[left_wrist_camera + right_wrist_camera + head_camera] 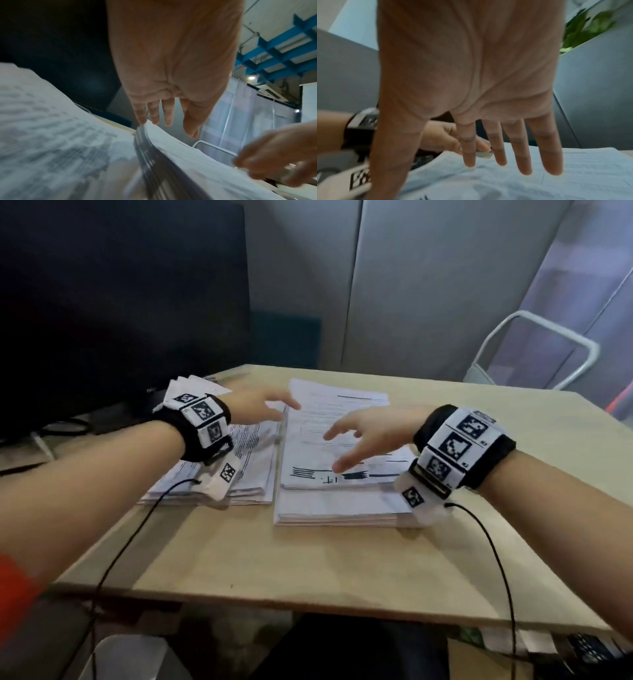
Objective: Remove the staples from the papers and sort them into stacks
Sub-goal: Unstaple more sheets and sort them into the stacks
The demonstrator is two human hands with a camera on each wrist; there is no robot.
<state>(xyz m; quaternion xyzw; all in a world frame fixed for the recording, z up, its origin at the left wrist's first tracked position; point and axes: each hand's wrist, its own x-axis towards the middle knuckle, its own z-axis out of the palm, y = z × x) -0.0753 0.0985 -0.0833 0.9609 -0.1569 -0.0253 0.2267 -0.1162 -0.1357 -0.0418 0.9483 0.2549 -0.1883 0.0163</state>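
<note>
Papers: two stacks of white printed sheets lie side by side on the pale wooden table (342, 563), long axes running away from the person; the right stack of white printed paper (342, 440) sits just beside the left stack of white printed paper (253, 460).
Key relation: the right stack lies directly under the right hand (370, 433) and to the right of the left hand (260, 409), so the right hand is nearer its top sheet.
Right hand: fingers (523, 152) straight and spread, palm down, hovering just over the top sheet; holds nothing.
Left hand: fingers extended, tips at the right stack's far left edge in the left wrist view; whether it pinches anything I cannot tell.
Judgement: a top set is probably about to be lifted.
</note>
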